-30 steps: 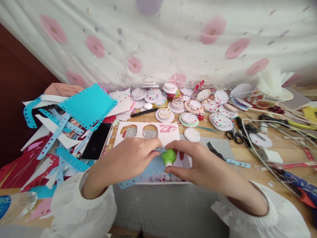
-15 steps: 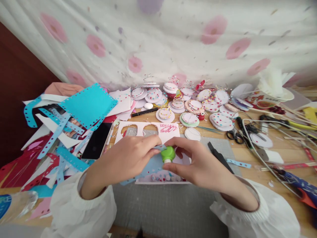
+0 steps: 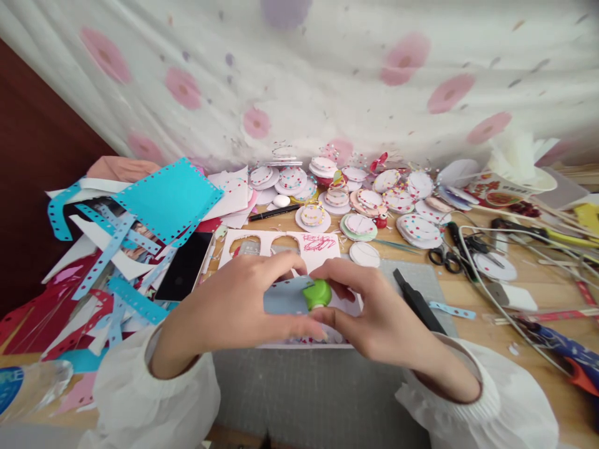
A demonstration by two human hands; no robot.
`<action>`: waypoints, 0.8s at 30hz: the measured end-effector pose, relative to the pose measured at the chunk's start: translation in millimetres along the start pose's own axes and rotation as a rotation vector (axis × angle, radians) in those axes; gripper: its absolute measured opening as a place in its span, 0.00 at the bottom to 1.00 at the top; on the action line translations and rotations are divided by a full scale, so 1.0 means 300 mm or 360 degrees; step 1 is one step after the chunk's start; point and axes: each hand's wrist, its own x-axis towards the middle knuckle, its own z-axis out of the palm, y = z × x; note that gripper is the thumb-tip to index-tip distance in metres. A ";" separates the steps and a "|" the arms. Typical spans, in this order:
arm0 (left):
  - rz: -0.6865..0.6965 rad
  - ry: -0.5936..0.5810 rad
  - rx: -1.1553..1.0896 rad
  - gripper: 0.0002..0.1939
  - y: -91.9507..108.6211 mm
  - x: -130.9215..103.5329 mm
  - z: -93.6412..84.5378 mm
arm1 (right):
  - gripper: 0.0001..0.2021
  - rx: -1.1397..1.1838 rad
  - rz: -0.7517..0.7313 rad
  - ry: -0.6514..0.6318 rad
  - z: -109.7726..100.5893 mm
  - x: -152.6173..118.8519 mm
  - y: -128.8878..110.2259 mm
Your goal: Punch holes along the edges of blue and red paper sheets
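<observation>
A small green craft hole punch sits in my right hand, its thumb below and its fingers curled over the far side. A light blue paper piece, with small punched holes along its upper edge, reaches up to the punch's left side. Around that paper my left hand is curved open, fingertips behind it and thumb stretched right to just below the punch, close to my right thumb. Beneath lies a white tray of small punched dots, partly hidden by my hands. White card with cut-out circles lies just beyond.
Blue and red paper scraps heap up at left beside a phone. Stacked paper discs line the back. Scissors, a black-handled tool and a white cable lie right. A grey cutting mat is in front.
My left hand has let go of its pinch on the blue paper, and its thumb has swung right and down below the punch. The right hand stays on the punch.
</observation>
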 end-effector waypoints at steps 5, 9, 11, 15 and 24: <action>-0.0046 -0.0150 0.0113 0.27 0.022 0.009 0.011 | 0.14 -0.0002 -0.0151 -0.0032 0.014 -0.008 -0.023; 0.0003 -0.0162 0.0212 0.27 0.023 0.016 0.015 | 0.16 -0.0029 -0.0195 -0.0080 0.028 -0.015 -0.034; 0.0056 -0.0136 0.0261 0.26 0.019 0.017 0.015 | 0.15 -0.0033 -0.0197 -0.0085 0.033 -0.018 -0.034; 0.0193 -0.0076 0.0302 0.22 0.004 0.023 0.017 | 0.12 -0.0061 -0.0190 -0.0001 0.043 -0.019 -0.027; 0.0222 -0.0095 0.0319 0.21 -0.027 0.054 0.024 | 0.12 -0.0075 -0.0159 0.0168 0.066 -0.003 0.005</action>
